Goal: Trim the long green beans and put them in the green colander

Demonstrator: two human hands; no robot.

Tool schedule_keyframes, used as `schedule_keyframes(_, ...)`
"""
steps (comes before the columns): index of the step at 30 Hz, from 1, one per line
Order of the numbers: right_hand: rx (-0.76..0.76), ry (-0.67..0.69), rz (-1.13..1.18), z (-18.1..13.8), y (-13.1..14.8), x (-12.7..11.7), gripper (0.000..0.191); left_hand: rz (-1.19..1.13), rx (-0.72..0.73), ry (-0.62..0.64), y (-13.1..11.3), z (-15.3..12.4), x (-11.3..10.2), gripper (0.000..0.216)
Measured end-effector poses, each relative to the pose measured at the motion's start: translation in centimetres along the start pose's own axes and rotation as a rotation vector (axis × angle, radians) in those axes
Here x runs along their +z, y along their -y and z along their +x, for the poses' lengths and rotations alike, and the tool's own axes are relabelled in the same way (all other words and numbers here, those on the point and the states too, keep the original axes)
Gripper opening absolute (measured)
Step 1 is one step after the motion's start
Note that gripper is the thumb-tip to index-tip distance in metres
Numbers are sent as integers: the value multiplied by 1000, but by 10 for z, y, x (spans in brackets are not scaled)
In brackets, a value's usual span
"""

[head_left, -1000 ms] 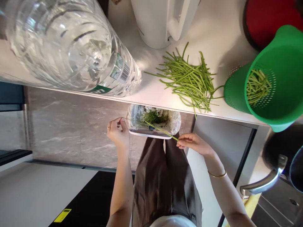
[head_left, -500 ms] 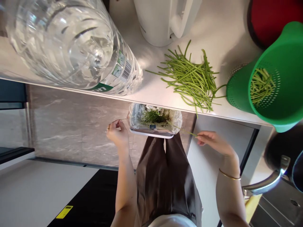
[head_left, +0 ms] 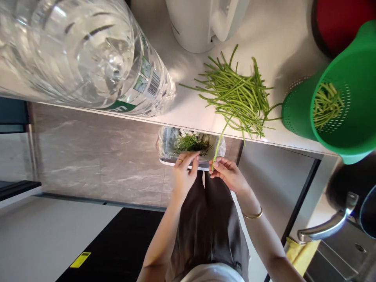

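Note:
My right hand (head_left: 229, 172) pinches one end of a thin green vegetable stem (head_left: 219, 145), which stands up toward the counter edge. Just left of it is my left hand (head_left: 185, 168), its fingers stretched toward the right hand and the thumb apart; I see nothing held in it. Below both hands stands a plastic-lined bin (head_left: 167, 161) with green scraps (head_left: 188, 141) inside. A loose pile of long green stems (head_left: 237, 94) lies on the counter. Short cut pieces of stem (head_left: 326, 105) sit in a green perforated colander (head_left: 299, 113) to the right.
A large clear water bottle (head_left: 88, 58) lies along the counter (head_left: 188, 113) at left. Behind the pile stands a white jug with a handle (head_left: 190, 27). A red round item (head_left: 337, 23) is at the back right, and a pan handle (head_left: 326, 229) juts out at lower right.
My hands were wide apart on either side of the bin and have come together over its near rim. The stem in my right hand has swung upright.

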State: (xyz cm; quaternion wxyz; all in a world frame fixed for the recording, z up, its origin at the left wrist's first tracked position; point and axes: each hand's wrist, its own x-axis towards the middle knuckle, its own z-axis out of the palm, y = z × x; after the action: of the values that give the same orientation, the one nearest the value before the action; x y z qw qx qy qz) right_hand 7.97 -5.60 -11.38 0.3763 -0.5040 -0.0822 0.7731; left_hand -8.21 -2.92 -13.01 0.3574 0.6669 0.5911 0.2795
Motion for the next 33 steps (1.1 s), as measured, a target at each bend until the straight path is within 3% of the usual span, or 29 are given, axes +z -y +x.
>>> schedule_keyframes(3,-31,-65,87,4,2,10,24,-61,99,34,-17,-6,-8,24)
schedule_keyframes(8,-65,-139,49,6,9,12,24,10,248,47,-20,-7,-11,30)
schedule_keyframes(15,-128,-206,-109,3,13,12,21,61,296,76,-25,-3,-11,26)
schedule_keyframes(20,-124,-143,-200,0,17,7,19,-31,286,135,-28,5,-18,21)
schedule_keyframes(29,16,27,-264,-5,22,0,25,-162,254,343,-23,14,-29,16)
schedule_keyframes(33,62,85,-287,-5,21,3,28,-47,232,263,-17,18,-34,18)
